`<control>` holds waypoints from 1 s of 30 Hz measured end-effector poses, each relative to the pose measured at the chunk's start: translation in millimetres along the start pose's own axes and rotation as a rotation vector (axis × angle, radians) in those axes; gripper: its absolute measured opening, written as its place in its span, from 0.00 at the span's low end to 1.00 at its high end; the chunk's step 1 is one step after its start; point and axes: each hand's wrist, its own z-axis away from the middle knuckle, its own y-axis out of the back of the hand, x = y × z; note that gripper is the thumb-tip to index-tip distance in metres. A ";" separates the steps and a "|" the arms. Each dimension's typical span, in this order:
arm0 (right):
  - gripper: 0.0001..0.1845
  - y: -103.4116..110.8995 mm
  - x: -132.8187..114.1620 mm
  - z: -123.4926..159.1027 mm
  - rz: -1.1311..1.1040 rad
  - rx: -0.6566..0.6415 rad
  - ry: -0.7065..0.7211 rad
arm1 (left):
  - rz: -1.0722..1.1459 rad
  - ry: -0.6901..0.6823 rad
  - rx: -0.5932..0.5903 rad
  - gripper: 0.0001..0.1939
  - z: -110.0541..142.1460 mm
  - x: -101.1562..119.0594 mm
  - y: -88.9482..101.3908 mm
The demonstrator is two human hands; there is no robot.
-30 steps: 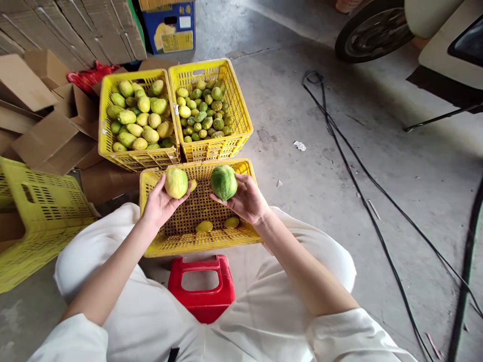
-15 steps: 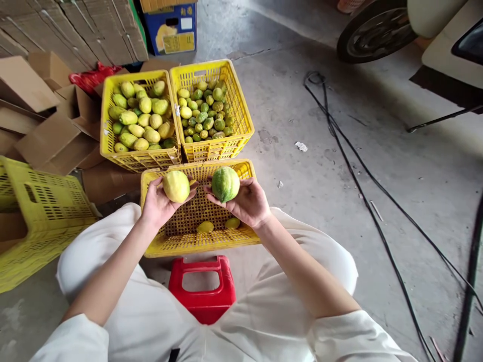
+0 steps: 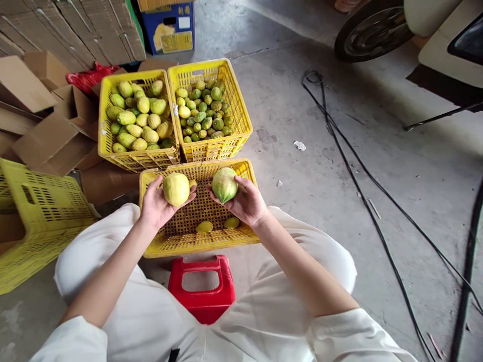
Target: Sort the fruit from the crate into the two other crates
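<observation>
Head view. My left hand (image 3: 156, 206): fingers curled under a yellow fruit (image 3: 176, 189), cupped over the near crate (image 3: 166, 247). My right hand (image 3: 247, 203): closed round a green fruit (image 3: 224, 184), at 3 o'clock of the yellow one. Both look firm, rounded, moderately heavy, rind bruisable; best cradled around the middle. Two full crates (image 3: 211, 149) at 12 o'clock.

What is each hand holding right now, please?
Left hand: closed on a yellow fruit, over the near crate.
Right hand: closed on a green fruit, over the same crate.
</observation>
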 end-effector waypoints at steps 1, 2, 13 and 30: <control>0.17 -2.1 -2.1 0.9 -0.013 -0.013 -0.004 | 0.012 -0.004 -0.004 0.16 0.7 1.5 0.0; 0.18 -3.8 -3.9 1.6 -0.024 -0.023 0.000 | 0.021 -0.009 -0.010 0.17 1.3 3.0 -0.1; 0.16 7.5 13.5 -2.0 -0.018 0.003 -0.085 | -0.039 -0.037 0.080 0.13 -7.2 -2.4 0.5; 0.14 6.6 4.6 -6.5 -0.090 -0.041 -0.089 | -0.057 -0.042 -0.058 0.17 -7.6 -4.3 6.6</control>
